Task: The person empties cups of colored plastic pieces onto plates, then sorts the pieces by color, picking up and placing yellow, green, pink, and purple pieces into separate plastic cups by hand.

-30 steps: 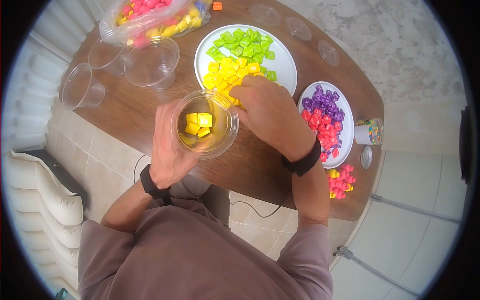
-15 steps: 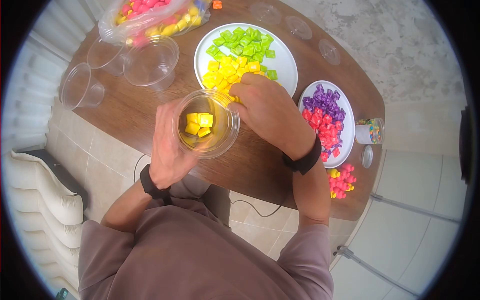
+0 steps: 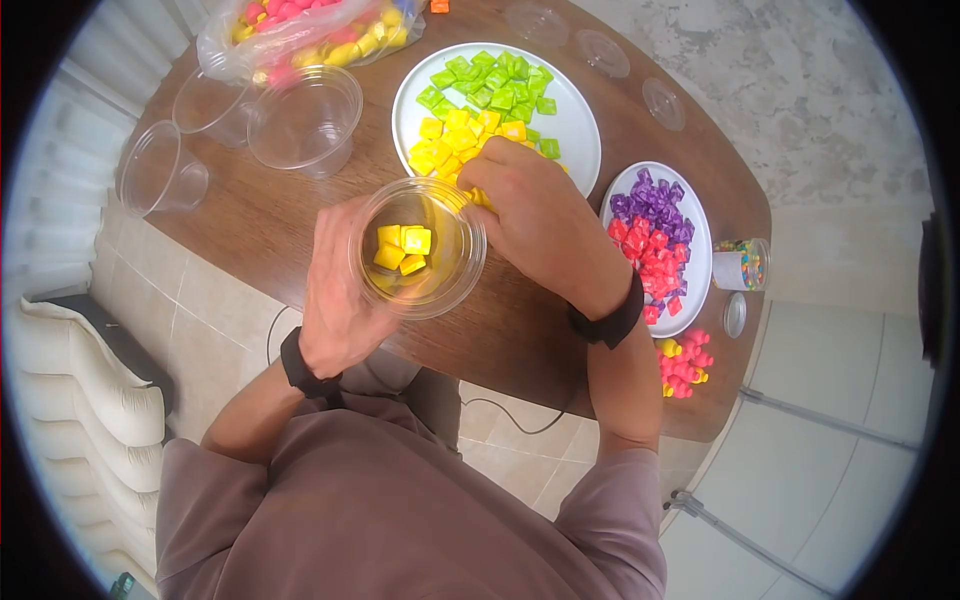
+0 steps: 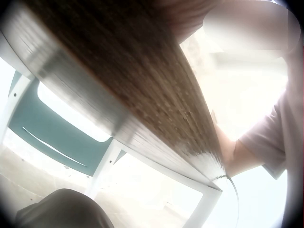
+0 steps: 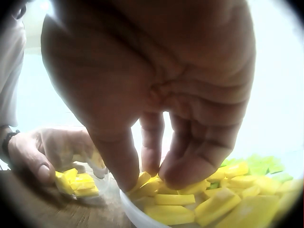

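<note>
My left hand grips a clear plastic cup, tilted so its mouth faces up toward the head view. Several yellow wrapped square candies lie at its bottom. Just right of the cup, my right hand reaches down to the near edge of a white plate. In the right wrist view its thumb and fingertips pinch a yellow candy at the plate's rim, among the yellow pile. Green candies cover the far part of that plate.
On the right, a smaller plate bears purple and red candies, beside a jar of colourful beads and pink and yellow pieces. Clear cups and a bag stand at the left. Clear lids lie at the back.
The cup in my left hand has shifted slightly right. My right hand stays at the plate's near edge, and yellow shows more clearly at its fingertips. The candies in the cup look the same.
</note>
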### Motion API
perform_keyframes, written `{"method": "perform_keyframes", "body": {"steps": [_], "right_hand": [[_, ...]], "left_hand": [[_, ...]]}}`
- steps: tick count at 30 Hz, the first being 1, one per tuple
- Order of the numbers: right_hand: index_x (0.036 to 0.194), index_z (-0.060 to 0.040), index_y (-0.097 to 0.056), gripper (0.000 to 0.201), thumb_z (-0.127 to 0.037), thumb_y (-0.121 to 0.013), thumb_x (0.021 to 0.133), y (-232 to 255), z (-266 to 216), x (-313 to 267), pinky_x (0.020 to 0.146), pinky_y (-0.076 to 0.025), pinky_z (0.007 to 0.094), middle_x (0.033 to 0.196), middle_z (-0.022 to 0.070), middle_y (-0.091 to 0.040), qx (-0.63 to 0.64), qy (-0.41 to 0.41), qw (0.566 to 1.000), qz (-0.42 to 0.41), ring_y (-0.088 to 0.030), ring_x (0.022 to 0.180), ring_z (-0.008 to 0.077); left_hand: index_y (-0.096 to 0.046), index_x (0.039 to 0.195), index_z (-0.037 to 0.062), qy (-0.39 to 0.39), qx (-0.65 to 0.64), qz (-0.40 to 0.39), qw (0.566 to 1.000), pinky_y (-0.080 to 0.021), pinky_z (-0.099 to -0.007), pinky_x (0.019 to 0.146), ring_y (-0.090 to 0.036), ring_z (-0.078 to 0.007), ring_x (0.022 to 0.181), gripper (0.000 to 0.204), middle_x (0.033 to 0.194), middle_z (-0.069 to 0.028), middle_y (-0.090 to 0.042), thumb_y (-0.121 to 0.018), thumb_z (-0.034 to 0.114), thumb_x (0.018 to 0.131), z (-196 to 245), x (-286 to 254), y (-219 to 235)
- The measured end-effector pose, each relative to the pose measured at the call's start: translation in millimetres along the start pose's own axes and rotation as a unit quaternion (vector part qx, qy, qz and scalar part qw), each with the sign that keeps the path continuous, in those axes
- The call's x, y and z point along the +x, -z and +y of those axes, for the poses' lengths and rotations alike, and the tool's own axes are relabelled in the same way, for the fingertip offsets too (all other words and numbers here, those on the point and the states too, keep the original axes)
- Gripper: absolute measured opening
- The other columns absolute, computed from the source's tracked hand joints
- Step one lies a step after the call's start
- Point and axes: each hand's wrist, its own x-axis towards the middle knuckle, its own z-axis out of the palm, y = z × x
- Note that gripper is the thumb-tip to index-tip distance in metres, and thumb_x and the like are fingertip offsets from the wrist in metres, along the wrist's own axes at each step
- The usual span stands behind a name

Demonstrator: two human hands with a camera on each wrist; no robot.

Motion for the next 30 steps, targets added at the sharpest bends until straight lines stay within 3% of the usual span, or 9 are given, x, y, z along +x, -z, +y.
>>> {"method": "perform_keyframes", "body": {"steps": [10,20,26,29,30], "right_hand": [[0.098,-0.0004,-0.062,0.020,-0.003,-0.071,0.080,-9,1,4,0.082,-0.049,0.0451,0.098,0.0153,-0.061,0.051,0.030,0.998,0.037,-0.060,0.096,0.0370],[0.097,-0.0008,-0.062,0.019,-0.005,-0.072,0.081,-9,0,6,0.079,-0.050,0.0431,0.095,0.0162,-0.062,0.108,0.014,0.994,0.019,-0.061,0.092,0.0377],[0.097,0.0002,-0.063,0.017,-0.002,-0.071,0.082,0,3,7,0.075,-0.052,0.0401,0.094,0.0151,-0.064,0.090,0.039,0.993,0.069,-0.064,0.086,0.0345],[0.093,0.0001,-0.065,0.012,-0.001,-0.067,0.081,15,2,6,0.078,-0.053,0.0434,0.092,0.0169,-0.064,0.108,-0.012,0.990,0.088,-0.065,0.088,0.0368],[0.093,0.0000,-0.066,0.012,-0.001,-0.069,0.081,20,2,5,0.075,-0.054,0.0402,0.091,0.0152,-0.066,0.132,-0.025,0.986,0.099,-0.067,0.084,0.0331]], "left_hand": [[-0.057,0.133,0.0012,-0.014,0.011,-0.006,1.000,-0.048,-0.0453,0.094,-0.056,-0.0383,0.110,0.065,0.124,-0.0179,-0.060,-0.086,0.018,0.077,1,1,2],[-0.057,0.133,0.0006,-0.008,-0.001,-0.010,1.000,-0.048,-0.0455,0.094,-0.056,-0.0385,0.110,0.066,0.124,-0.0177,-0.061,-0.087,0.018,0.077,1,1,2],[-0.057,0.133,0.0007,-0.009,0.005,-0.014,1.000,-0.048,-0.0456,0.094,-0.056,-0.0382,0.111,0.066,0.125,-0.0174,-0.061,-0.087,0.019,0.077,3,2,3],[-0.057,0.134,0.0008,-0.009,-0.004,-0.011,1.000,-0.048,-0.0458,0.094,-0.056,-0.0380,0.111,0.066,0.125,-0.0170,-0.061,-0.087,0.018,0.077,3,2,2],[-0.057,0.134,0.0008,-0.009,-0.004,-0.011,1.000,-0.048,-0.0458,0.094,-0.056,-0.0380,0.111,0.066,0.125,-0.0170,-0.061,-0.087,0.018,0.077,3,2,2]]}}
